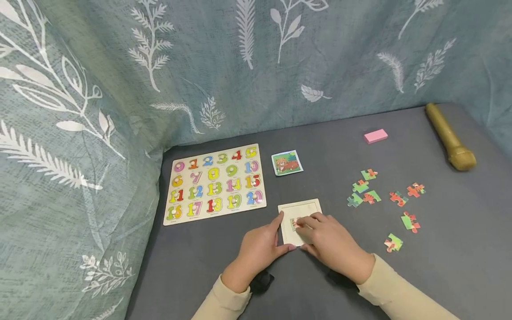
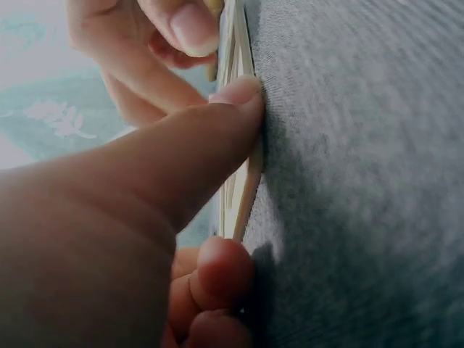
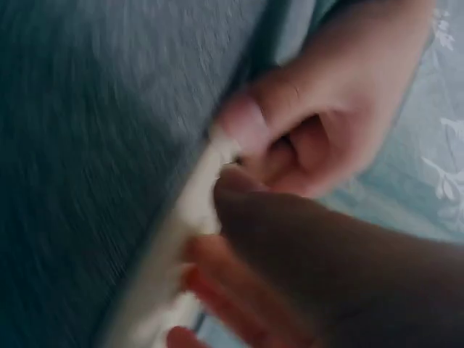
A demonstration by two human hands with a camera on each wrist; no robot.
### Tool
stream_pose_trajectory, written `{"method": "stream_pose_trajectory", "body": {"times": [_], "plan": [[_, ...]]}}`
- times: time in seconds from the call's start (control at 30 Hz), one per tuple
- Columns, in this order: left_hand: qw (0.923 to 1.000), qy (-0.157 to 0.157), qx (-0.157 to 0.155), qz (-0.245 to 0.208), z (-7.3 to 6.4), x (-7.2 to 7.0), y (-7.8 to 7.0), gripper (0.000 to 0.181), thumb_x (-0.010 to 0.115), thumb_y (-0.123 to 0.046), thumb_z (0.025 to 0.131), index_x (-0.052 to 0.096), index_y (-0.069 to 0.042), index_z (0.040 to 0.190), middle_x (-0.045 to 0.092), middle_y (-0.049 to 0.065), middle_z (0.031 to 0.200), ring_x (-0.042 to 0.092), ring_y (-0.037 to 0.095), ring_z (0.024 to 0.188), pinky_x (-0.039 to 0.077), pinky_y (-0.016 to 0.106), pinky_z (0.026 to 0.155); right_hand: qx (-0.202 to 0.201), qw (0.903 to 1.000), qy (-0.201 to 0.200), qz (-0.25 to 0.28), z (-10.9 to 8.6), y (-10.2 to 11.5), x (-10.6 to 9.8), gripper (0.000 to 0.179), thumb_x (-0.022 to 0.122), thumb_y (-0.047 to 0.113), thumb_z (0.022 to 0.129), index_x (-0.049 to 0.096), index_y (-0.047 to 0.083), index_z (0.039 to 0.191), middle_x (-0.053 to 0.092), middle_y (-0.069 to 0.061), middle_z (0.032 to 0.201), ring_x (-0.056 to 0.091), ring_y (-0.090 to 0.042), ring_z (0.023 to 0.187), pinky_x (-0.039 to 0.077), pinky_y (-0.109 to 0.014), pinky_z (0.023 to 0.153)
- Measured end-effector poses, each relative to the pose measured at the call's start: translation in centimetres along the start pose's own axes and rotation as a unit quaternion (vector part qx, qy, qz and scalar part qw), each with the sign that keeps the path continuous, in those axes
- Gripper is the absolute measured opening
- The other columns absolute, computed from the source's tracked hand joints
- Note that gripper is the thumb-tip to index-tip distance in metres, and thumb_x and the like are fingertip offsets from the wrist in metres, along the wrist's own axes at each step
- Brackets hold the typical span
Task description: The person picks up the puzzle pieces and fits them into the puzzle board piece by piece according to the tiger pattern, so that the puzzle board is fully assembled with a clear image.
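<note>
On the dark tabletop [image 1: 192, 262], our left hand [image 1: 261, 243] holds the wooden puzzle tray [image 1: 306, 209] by its near-left edges. Our right hand [image 1: 330, 238] bends over a jigsaw piece [image 1: 293, 225] inside it; whether it pinches, we cannot tell. We should align edges before pressing gently.

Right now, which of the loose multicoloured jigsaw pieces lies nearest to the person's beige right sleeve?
The green-and-orange jigsaw piece lying lowest in the head view; the others all lie farther from the beige right sleeve.
</note>
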State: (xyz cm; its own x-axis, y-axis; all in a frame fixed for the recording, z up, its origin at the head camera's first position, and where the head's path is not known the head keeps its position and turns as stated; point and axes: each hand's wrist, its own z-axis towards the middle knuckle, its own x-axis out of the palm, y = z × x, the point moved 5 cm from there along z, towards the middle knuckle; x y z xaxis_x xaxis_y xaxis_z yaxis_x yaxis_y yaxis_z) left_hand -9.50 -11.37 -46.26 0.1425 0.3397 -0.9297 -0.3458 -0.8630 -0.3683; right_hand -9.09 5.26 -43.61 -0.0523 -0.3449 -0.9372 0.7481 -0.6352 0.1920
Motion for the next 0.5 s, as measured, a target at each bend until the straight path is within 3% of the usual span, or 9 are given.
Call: {"method": "stream_pose_trajectory", "body": {"times": [0.1,0.23,0.5], "plan": [[1.0,-0.001,0.007,0.001,-0.1,0.1,-0.2,0.084,0.09,-0.042,0.084,0.055,-0.003,0.15,0.042,-0.011,0.06,0.037,0.004,0.048,0.031,0.025,0.047,0.005,0.9999,0.012,0.007,-0.2,0.5,1.0,0.044,0.086,0.029,0.089,0.074,0.009,0.126,0.066,-0.006,0.132,0.059,-0.025,0.113,0.051,-0.044,0.086],[0.9999,-0.004,0.012,0.004,0.1,0.2,-0.3,0.083,0.09,-0.042,0.084,0.056,-0.004,0.149,0.043,-0.011,0.061,0.037,0.003,0.048,0.031,0.024,0.047,0.005,0.9998,0.008,0.02,-0.2,0.4,1.6,0.047,0.08,0.035,0.095,0.072,0.007,0.132,0.064,-0.007,0.137,0.057,-0.026,0.116,0.05,-0.046,0.09],[1.0,-0.005,-0.005,-0.002,-0.2,0.2,0.0,0.086,0.089,-0.044,0.084,0.054,-0.003,0.151,0.042,-0.011,0.062,0.037,0.004,0.048,0.032,0.026,0.047,0.01,0.9985,0.001,0.054,-0.1,0.1,1.3,0.045,0.084,0.026,0.091,0.074,0.01,0.131,0.067,-0.002,0.136,0.058,-0.025,0.122,0.049,-0.048,0.094]]}}
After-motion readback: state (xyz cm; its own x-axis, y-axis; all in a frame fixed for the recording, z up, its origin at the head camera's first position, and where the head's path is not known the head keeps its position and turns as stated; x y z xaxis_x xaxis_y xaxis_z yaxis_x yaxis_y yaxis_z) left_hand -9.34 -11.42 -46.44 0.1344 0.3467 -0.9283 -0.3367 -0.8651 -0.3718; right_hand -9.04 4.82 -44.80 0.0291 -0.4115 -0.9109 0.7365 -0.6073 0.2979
